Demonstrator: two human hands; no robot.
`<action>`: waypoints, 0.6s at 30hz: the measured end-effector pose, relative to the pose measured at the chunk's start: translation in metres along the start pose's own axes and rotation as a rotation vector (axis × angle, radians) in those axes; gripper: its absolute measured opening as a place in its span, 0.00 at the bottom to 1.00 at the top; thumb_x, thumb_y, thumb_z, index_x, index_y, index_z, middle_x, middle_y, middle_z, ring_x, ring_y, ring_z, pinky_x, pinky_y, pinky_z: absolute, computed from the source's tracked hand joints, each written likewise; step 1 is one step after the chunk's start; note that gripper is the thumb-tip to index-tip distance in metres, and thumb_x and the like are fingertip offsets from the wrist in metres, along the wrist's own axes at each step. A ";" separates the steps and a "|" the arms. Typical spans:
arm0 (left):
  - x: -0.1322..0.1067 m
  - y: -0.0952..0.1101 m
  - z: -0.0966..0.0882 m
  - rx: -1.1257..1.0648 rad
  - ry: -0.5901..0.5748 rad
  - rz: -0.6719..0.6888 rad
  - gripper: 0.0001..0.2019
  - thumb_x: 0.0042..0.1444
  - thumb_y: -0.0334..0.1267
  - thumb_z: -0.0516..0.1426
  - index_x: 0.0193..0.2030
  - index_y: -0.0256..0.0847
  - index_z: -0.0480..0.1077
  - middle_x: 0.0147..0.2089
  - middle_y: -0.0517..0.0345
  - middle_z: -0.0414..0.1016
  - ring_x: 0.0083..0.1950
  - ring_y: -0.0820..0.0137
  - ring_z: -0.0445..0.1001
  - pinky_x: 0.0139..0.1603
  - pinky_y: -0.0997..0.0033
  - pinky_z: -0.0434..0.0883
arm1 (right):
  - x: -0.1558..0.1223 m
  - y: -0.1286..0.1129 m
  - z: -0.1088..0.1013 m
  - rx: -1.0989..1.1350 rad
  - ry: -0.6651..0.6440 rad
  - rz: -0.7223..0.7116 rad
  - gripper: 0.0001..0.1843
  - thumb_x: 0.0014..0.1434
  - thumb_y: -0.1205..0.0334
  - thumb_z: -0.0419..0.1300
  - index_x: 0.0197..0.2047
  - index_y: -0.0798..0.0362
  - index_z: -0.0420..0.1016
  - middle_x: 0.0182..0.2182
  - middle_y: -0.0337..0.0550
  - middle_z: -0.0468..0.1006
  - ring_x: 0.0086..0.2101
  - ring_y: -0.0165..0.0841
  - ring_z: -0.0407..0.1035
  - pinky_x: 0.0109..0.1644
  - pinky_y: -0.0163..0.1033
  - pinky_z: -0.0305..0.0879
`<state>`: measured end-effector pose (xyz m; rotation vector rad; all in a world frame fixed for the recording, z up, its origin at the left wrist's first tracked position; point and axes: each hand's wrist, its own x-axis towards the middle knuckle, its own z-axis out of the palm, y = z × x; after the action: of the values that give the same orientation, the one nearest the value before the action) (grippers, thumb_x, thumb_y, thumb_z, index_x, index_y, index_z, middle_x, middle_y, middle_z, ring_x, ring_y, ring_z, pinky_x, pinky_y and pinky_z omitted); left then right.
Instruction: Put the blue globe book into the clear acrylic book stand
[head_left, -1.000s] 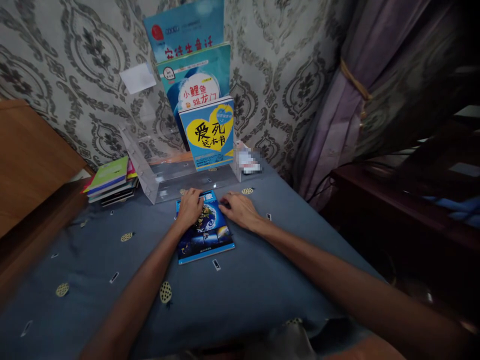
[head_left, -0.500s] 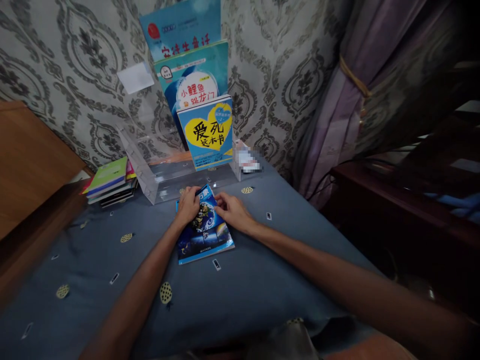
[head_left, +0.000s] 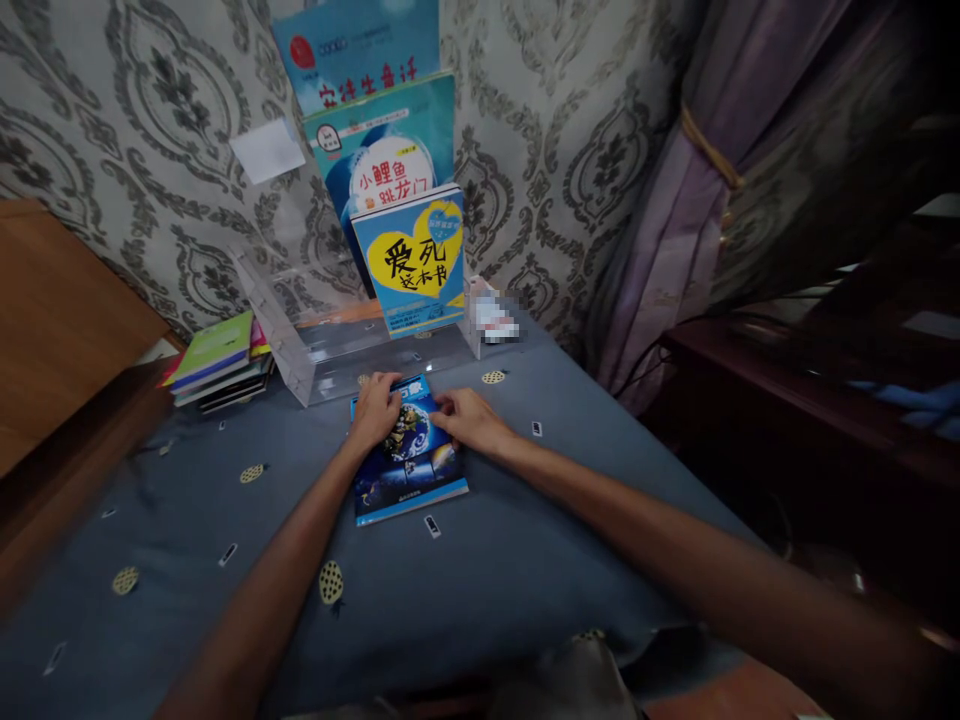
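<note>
A blue paperback book [head_left: 411, 470] with a planet picture on its cover lies closed on the cloth-covered table in front of me. My left hand [head_left: 376, 412] is curled over its upper left edge, thumb on the cover. At the right edge, my right hand [head_left: 471, 420] grips the book with thumb and bent fingers; some fingertips are hidden. Just beyond the book stands a clear acrylic rack [head_left: 296, 368]. In its right part several books stand upright one behind another, the front one a blue book with a yellow heart [head_left: 411, 265].
To the left of the rack is a stack of thin books [head_left: 217, 355]. A white and pink packet, partly blurred [head_left: 493, 315], lies by the rack's right end. A wooden panel [head_left: 67, 320] borders the left, and a purple curtain [head_left: 667, 270] hangs at the right.
The book's upper right corner, narrower and partly lifted before, now lies flatter, so more of the title shows. Both hands stay at nearly the same place on the book. The view shifted slightly.
</note>
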<state>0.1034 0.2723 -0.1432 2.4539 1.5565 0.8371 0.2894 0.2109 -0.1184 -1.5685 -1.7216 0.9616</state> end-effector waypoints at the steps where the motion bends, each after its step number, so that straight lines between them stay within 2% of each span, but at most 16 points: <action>1: -0.001 0.002 -0.001 0.017 0.007 0.010 0.14 0.60 0.30 0.52 0.51 0.41 0.70 0.49 0.50 0.72 0.54 0.61 0.69 0.59 0.58 0.66 | -0.001 -0.002 -0.001 0.084 -0.045 0.047 0.06 0.59 0.68 0.60 0.39 0.57 0.78 0.24 0.38 0.78 0.20 0.29 0.71 0.27 0.33 0.67; 3: -0.003 0.006 -0.004 0.051 0.020 0.029 0.11 0.60 0.32 0.53 0.48 0.40 0.71 0.48 0.50 0.72 0.53 0.61 0.69 0.58 0.58 0.66 | -0.003 -0.006 -0.003 0.227 -0.116 0.123 0.05 0.61 0.69 0.59 0.34 0.56 0.76 0.18 0.33 0.73 0.15 0.27 0.66 0.20 0.31 0.64; 6: -0.006 0.012 -0.013 0.090 -0.002 0.056 0.06 0.62 0.36 0.53 0.41 0.39 0.71 0.42 0.52 0.72 0.48 0.62 0.70 0.53 0.61 0.67 | -0.010 -0.014 -0.007 0.359 -0.160 0.181 0.08 0.61 0.70 0.60 0.29 0.55 0.71 0.12 0.29 0.67 0.12 0.24 0.63 0.15 0.27 0.58; 9: -0.008 0.021 -0.025 0.132 -0.092 0.071 0.11 0.64 0.41 0.53 0.34 0.40 0.70 0.37 0.54 0.72 0.44 0.64 0.70 0.50 0.63 0.68 | -0.021 -0.023 -0.010 0.460 -0.288 0.190 0.13 0.62 0.69 0.58 0.25 0.55 0.71 0.12 0.29 0.66 0.12 0.22 0.61 0.15 0.25 0.55; 11: -0.012 0.029 -0.034 0.193 -0.184 0.071 0.12 0.65 0.44 0.53 0.35 0.39 0.70 0.38 0.54 0.72 0.44 0.64 0.71 0.49 0.63 0.68 | -0.027 -0.028 -0.011 0.468 -0.430 0.157 0.13 0.63 0.69 0.56 0.26 0.56 0.74 0.12 0.31 0.68 0.12 0.22 0.62 0.15 0.25 0.54; 13: -0.019 0.043 -0.042 0.297 -0.271 0.057 0.12 0.63 0.46 0.55 0.41 0.38 0.71 0.43 0.52 0.73 0.47 0.62 0.72 0.50 0.63 0.69 | -0.029 -0.030 -0.012 0.421 -0.477 0.093 0.13 0.62 0.70 0.55 0.26 0.56 0.75 0.12 0.32 0.70 0.12 0.22 0.62 0.15 0.25 0.54; 15: -0.028 0.060 -0.047 0.427 -0.318 0.029 0.16 0.62 0.48 0.56 0.46 0.37 0.71 0.48 0.48 0.73 0.51 0.59 0.71 0.50 0.62 0.69 | -0.024 -0.027 -0.014 0.361 -0.357 0.029 0.14 0.59 0.72 0.56 0.23 0.56 0.73 0.12 0.32 0.69 0.12 0.22 0.62 0.17 0.26 0.54; 18: -0.043 0.087 -0.049 0.570 -0.340 -0.026 0.19 0.63 0.48 0.55 0.51 0.35 0.70 0.52 0.41 0.73 0.56 0.52 0.70 0.49 0.59 0.70 | -0.011 -0.016 -0.018 0.284 -0.076 -0.032 0.13 0.59 0.72 0.56 0.24 0.56 0.74 0.14 0.32 0.70 0.14 0.23 0.64 0.19 0.27 0.57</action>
<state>0.1345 0.1858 -0.0855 2.7258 1.8698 -0.0610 0.2965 0.2015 -0.0948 -1.3325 -1.5744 1.2053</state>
